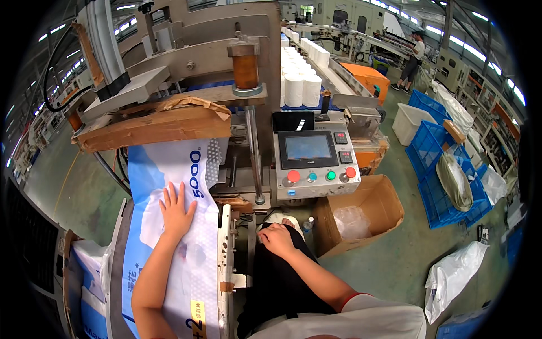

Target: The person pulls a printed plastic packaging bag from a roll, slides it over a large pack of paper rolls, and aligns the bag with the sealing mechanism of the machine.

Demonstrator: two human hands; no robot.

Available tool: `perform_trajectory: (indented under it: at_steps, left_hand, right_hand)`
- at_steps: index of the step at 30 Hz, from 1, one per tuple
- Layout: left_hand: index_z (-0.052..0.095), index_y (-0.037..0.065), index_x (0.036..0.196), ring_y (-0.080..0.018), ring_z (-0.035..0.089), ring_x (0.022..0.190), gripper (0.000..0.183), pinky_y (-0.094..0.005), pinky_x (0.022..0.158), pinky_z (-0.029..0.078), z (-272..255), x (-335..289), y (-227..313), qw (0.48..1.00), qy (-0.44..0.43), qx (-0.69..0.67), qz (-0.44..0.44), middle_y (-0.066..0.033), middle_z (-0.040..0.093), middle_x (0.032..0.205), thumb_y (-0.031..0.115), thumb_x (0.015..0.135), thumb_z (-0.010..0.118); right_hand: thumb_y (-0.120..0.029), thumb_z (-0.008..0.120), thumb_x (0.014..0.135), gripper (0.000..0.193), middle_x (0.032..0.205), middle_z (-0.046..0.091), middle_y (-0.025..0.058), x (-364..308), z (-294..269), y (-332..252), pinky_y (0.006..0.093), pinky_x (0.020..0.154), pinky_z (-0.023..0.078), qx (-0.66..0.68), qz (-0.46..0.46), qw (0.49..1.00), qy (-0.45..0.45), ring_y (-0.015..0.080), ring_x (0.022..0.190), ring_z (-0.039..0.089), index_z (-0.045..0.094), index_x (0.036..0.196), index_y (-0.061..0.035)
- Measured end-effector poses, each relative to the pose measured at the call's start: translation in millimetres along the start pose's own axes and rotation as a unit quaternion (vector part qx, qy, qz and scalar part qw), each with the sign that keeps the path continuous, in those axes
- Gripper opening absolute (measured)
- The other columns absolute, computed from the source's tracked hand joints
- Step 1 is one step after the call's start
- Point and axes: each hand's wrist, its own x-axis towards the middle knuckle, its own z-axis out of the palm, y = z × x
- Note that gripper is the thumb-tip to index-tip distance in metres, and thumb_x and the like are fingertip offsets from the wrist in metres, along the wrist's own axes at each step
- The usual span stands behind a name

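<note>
My left hand (176, 213) lies flat with its fingers spread on a large blue-and-white printed plastic bag (195, 248). The bag stretches lengthwise along a metal-edged bed (224, 254), and its far end reaches beneath the brown-wrapped press bar (152, 133) of a machine. Whether the bag is filled cannot be made out. Holding nothing, my right hand (278, 240) rests on my black-trousered leg (265, 277), its fingers loosely bent over the knee.
A control panel (307, 148) with a screen and coloured buttons stands ahead of my right hand. Below it is a cardboard box (361, 240) with clear plastic inside. White rolls (293, 90) line a conveyor behind. Blue crates (429, 169) and a distant person (415, 56) are at right.
</note>
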Motion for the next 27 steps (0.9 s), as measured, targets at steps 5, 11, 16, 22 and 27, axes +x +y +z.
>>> perform_trajectory:
  at_steps: [5,11,16,22,27]
  left_hand:
    - [0.024,0.017,0.152,-0.042,0.009,0.146,0.073,-0.0611,0.113,0.011,-2.0,0.2,1.6,1.0,-0.007,0.003,-0.004,-0.0201,0.012,0.159,0.045,0.092,0.053]
    - [0.024,0.017,0.152,-0.0419,0.009,0.146,0.073,-0.0607,0.113,0.01,-1.5,-0.1,1.5,1.0,-0.005,0.004,-0.003,-0.02,0.012,0.159,0.046,0.092,0.053]
    - [0.024,0.017,0.152,-0.0419,0.009,0.146,0.073,-0.0604,0.113,0.01,-2.3,0.0,1.9,1.0,-0.007,0.002,-0.004,-0.0201,0.012,0.159,0.046,0.092,0.052]
    - [0.024,0.017,0.152,-0.0422,0.009,0.146,0.073,-0.0606,0.113,0.01,-3.1,-0.8,1.5,1.0,-0.007,-0.003,-0.002,-0.0203,0.012,0.158,0.046,0.092,0.052]
    - [0.025,0.017,0.152,-0.0426,0.009,0.145,0.073,-0.0609,0.113,0.009,-2.6,-0.8,1.5,1.0,-0.005,-0.005,-0.001,-0.0205,0.012,0.159,0.046,0.092,0.053]
  right_hand:
    - [-0.018,0.064,0.082,0.01,0.077,0.068,0.0031,0.1,0.1,0.5,0.0355,0.079,0.044,0.001,-0.007,1.0,0.01,0.0217,0.084,0.06,0.072,0.083,-0.0103]
    - [-0.017,0.064,0.081,0.01,0.078,0.068,0.0029,-0.2,2.0,1.6,0.0354,0.079,0.044,0.0,-0.01,1.0,0.012,0.0213,0.084,0.06,0.071,0.082,-0.0104]
    - [-0.017,0.064,0.082,0.012,0.082,0.069,0.0026,0.1,-1.2,0.8,0.0361,0.084,0.044,-0.004,0.015,1.0,-0.024,0.0221,0.089,0.06,0.073,0.088,-0.0128]
    - [-0.017,0.064,0.082,0.011,0.079,0.068,0.0029,-0.3,0.5,2.5,0.0363,0.081,0.044,0.001,0.005,1.0,-0.004,0.0218,0.087,0.06,0.073,0.085,-0.0116]
    - [-0.017,0.065,0.081,0.01,0.078,0.068,0.0031,-0.5,0.1,2.7,0.0361,0.081,0.044,0.004,-0.001,1.0,0.006,0.0216,0.086,0.06,0.072,0.084,-0.0108]
